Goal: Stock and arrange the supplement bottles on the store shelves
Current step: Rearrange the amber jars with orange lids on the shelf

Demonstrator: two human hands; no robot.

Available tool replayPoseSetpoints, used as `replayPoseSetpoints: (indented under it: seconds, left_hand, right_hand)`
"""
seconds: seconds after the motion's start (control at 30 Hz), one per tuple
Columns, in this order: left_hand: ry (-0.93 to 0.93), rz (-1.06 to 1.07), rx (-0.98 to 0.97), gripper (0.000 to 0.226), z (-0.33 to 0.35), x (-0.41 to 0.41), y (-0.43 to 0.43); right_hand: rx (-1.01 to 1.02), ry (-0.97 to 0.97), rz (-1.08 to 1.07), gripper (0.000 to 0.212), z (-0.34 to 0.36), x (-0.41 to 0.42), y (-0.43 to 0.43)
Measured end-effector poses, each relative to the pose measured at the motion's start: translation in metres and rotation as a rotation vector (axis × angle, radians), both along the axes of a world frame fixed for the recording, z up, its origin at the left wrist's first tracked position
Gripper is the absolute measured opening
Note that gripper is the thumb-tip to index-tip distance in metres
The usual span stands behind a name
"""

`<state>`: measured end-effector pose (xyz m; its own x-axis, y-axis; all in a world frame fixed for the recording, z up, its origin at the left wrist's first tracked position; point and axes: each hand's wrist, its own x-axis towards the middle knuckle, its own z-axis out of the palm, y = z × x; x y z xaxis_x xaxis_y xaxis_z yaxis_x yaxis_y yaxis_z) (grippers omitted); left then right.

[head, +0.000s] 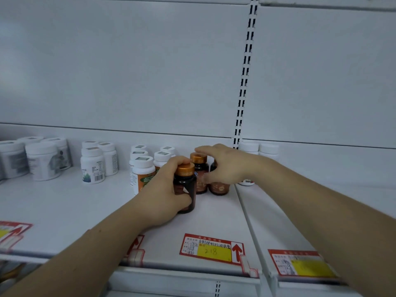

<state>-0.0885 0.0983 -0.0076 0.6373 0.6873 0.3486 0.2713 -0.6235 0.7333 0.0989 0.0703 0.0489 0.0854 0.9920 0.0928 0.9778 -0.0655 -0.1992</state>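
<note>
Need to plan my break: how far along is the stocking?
Done: white bottles grouped at left, two dark bottles at back. In hand: left hand grips a third dark bottle; right hand reaches over the rear pair, grip blurred. Left: space on the shelf behind the 218 tag.

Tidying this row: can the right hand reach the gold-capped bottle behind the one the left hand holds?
Probably yes: the right hand hangs just beside the gold-capped bottle, nothing between them.

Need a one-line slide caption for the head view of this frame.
Left hand grips a gold-capped amber bottle on the white shelf; right hand reaches over two matching bottles behind it.
</note>
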Motion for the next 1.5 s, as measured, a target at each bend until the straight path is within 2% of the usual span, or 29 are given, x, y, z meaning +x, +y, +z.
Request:
replayPoseSetpoints:
  seconds: [0.13,0.2,0.3,0.4,0.5,0.63,0.87,1.1,1.37,1.5]
  left_hand:
    - [0.011,0.012,0.011,0.071,0.0,0.001,0.0]
    - [0.011,0.015,0.008,0.072,-0.001,0.001,0.0]
    - [0.015,0.016,0.01,0.071,-0.001,0.001,0.001]
    - [0.019,0.017,0.009,0.069,-0.001,0.0,0.001]
    - [0.016,0.008,0.003,0.069,-0.001,0.0,0.001]
    - [0.018,0.009,0.001,0.07,0.0,0.0,0.002]
    - [0.021,0.009,0.015,0.072,-0.001,0.0,0.003]
    - [0.019,0.009,0.009,0.07,-0.002,0.0,0.004]
    - [-0.028,-0.003,-0.027,0.069,0.001,0.003,0.005]
    - [-0.08,-0.014,-0.032,0.066,0.013,0.003,0.006]
  right_hand:
    - [0.177,0.005,0.0,0.053,-0.013,0.0,0.025]
    - [0.216,-0.023,-0.026,0.048,-0.017,0.003,0.037]
    - [0.216,-0.048,-0.063,0.048,-0.018,0.009,0.051]
    - [0.176,-0.083,0.001,0.05,-0.014,0.01,0.06]
    - [0.152,-0.237,0.034,0.056,-0.009,0.01,0.06]
    - [0.253,-0.4,-0.016,0.071,-0.01,0.008,0.054]
    - [0.318,-0.509,-0.016,0.062,-0.03,0.003,0.051]
    - [0.306,-0.5,-0.033,0.049,-0.031,0.006,0.053]
    - [0.296,-0.442,-0.102,0.07,-0.005,-0.003,0.025]
    - [0.225,-0.266,-0.187,0.07,0.008,-0.011,-0.001]
